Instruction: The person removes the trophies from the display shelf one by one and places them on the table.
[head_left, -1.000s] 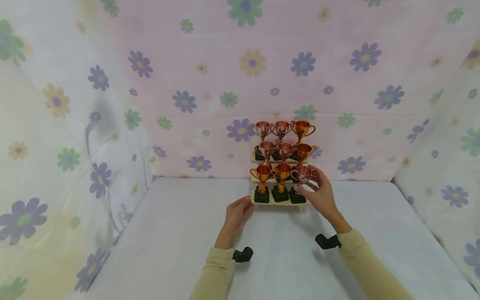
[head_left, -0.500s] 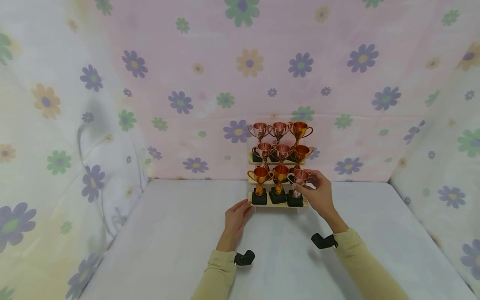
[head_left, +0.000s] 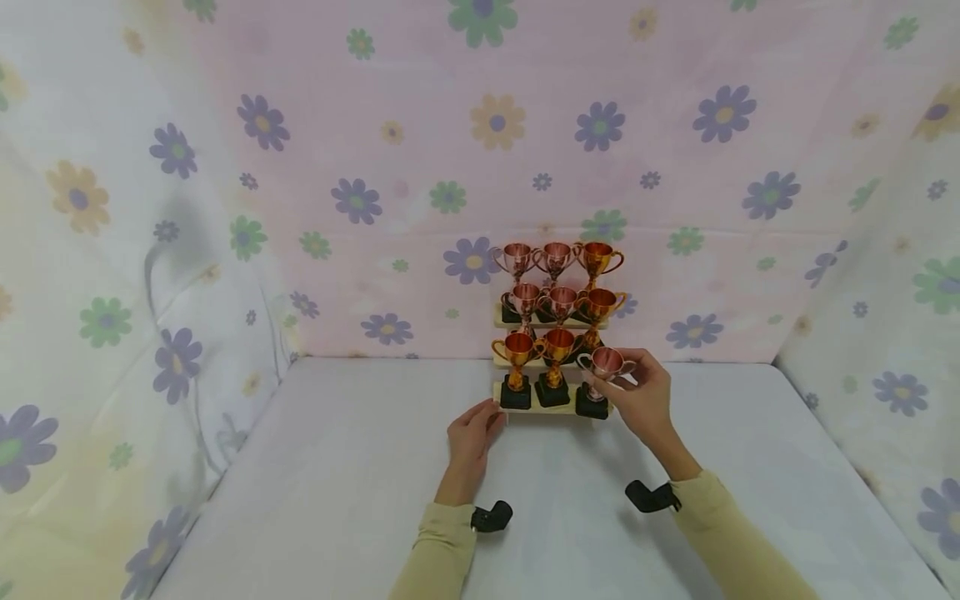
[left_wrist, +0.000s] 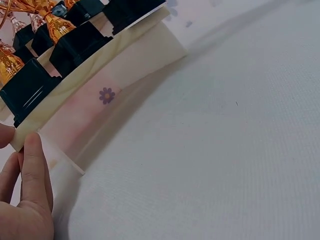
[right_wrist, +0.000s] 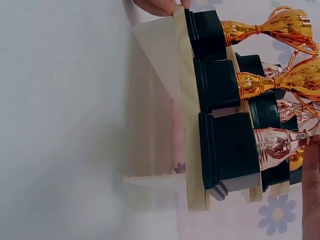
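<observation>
**Rose trophy tilting off the front tier**

Right hand [head_left: 637,398] pinches the rose-coloured trophy [head_left: 604,364] at its cup, centre-right of the head view; its black base [right_wrist: 227,150] sits tilted at the right end of the lowest shelf [head_left: 555,409]. Left hand [head_left: 471,433] rests fingertips on the stand's left corner, fingers relaxed. Risk: the base may snag the shelf edge or knock the neighbouring gold trophy [head_left: 556,347], toppling it. The light stand could slide on the table [head_left: 337,467].

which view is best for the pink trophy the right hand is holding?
Head view: the whole pink trophy shows, cup to black base, tilted at the stand's front right corner in the right hand. Right wrist shows only its base and stem, sideways, the base overhanging the front edge. Left wrist: cannot tell it apart from the others.
</observation>
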